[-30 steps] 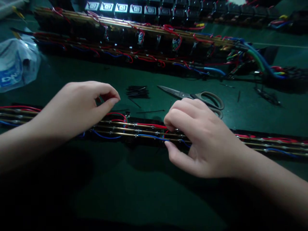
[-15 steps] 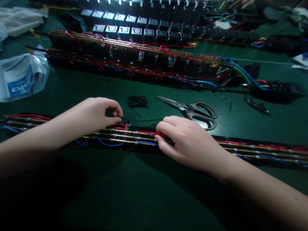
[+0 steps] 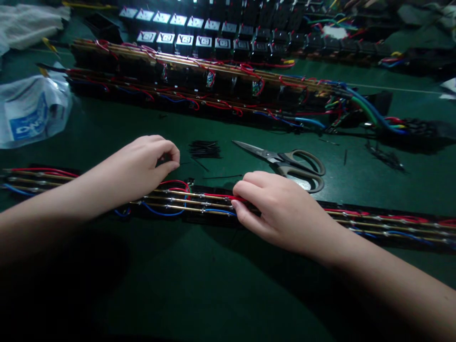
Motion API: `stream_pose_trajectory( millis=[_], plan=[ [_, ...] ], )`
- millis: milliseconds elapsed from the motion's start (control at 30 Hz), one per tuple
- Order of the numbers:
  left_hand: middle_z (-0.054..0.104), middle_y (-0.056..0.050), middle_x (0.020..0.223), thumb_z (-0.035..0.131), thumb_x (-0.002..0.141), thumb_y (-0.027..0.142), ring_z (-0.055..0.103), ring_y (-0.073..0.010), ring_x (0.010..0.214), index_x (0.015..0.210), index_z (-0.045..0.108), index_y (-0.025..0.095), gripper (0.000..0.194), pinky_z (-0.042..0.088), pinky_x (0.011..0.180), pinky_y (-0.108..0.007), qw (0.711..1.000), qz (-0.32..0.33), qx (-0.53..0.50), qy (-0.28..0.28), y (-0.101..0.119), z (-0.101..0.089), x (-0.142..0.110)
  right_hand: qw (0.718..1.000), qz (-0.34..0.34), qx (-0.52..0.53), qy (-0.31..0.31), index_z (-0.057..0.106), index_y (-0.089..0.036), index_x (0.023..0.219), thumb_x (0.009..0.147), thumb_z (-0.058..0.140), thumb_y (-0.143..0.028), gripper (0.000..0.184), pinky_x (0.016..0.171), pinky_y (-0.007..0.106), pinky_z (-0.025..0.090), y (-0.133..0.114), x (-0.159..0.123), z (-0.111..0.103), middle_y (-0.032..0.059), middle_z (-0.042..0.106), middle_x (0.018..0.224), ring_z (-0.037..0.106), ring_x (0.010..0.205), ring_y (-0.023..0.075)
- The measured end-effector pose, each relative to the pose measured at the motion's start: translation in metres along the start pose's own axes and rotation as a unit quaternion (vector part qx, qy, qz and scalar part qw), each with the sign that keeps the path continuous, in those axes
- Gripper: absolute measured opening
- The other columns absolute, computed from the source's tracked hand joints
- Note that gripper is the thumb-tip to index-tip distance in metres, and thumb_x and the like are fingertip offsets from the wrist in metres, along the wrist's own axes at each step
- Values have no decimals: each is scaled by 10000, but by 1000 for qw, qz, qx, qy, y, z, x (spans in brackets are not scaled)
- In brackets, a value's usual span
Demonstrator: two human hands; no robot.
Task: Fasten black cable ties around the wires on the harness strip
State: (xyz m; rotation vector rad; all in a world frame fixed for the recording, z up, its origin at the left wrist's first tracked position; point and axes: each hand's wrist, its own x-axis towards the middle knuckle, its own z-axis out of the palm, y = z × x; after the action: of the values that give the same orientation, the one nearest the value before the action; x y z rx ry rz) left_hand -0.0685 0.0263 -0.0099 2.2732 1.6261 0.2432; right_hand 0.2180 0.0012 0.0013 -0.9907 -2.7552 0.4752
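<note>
Across the front lies a long black strip assembly (image 3: pixel 210 221) with brass rods and red and blue wires soldered along it. My right hand (image 3: pixel 281 209) is closed over its middle, thumb and fingers pinching a red wire (image 3: pixel 219 195) at the upper rod. Just above the strip, my left hand (image 3: pixel 149 164) is closed in a pinch. A thin dark end, like one of the black ties, faintly sticks out from its fingertips. A small pile of thin black ties (image 3: pixel 204 149) lies beyond the hands, and a single tie (image 3: pixel 223 177) rests near my right fingers.
Scissors (image 3: pixel 281 159) with grey-black handles lie beyond my right hand. Farther back stands another long wired assembly (image 3: pixel 199 71), with rows of black socket modules (image 3: pixel 185 40) behind it. At left is a clear plastic bag (image 3: pixel 33 114); at right, a black tangle (image 3: pixel 384 156).
My left hand has lifted slightly, away from the strip and a little to the left, still pinched. My right hand keeps its hold on the red wire. The view has shifted slightly.
</note>
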Motion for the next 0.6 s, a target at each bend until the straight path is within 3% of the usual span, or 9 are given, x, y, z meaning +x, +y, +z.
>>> stream_pose_trajectory(
  millis=[133,233,433,600],
  plan=[
    [707,-41,898,512,953,339,632,-210,814,921,663,214,199,515,790,-358,997,57,-2,57,11,-4,-11,1000,-5,-5,7,619,-173,820,999,505,-231,221,619,296,328,1,-1,1,32,606,773,513,670,157],
    [724,-24,925,533,996,301,668,-210,884,938,684,219,182,503,820,-344,986,139,15,91,22,-7,-21,999,-19,-8,27,645,-163,864,992,518,-216,188,624,303,367,2,-2,1,54,646,805,543,702,177],
    [740,-9,911,584,1033,208,667,-146,830,970,679,191,115,500,753,-271,955,273,-30,114,44,1,-39,988,-73,1,133,693,-133,1032,1013,561,-206,152,764,362,507,-6,-7,1,117,739,973,631,880,237],
    [743,-25,957,611,1022,172,661,-150,871,1059,652,192,59,521,817,-284,936,323,-76,116,49,13,-45,979,-138,51,141,733,-130,1005,1027,575,-166,164,770,357,534,-12,-10,6,94,762,964,626,876,212]
  ],
)
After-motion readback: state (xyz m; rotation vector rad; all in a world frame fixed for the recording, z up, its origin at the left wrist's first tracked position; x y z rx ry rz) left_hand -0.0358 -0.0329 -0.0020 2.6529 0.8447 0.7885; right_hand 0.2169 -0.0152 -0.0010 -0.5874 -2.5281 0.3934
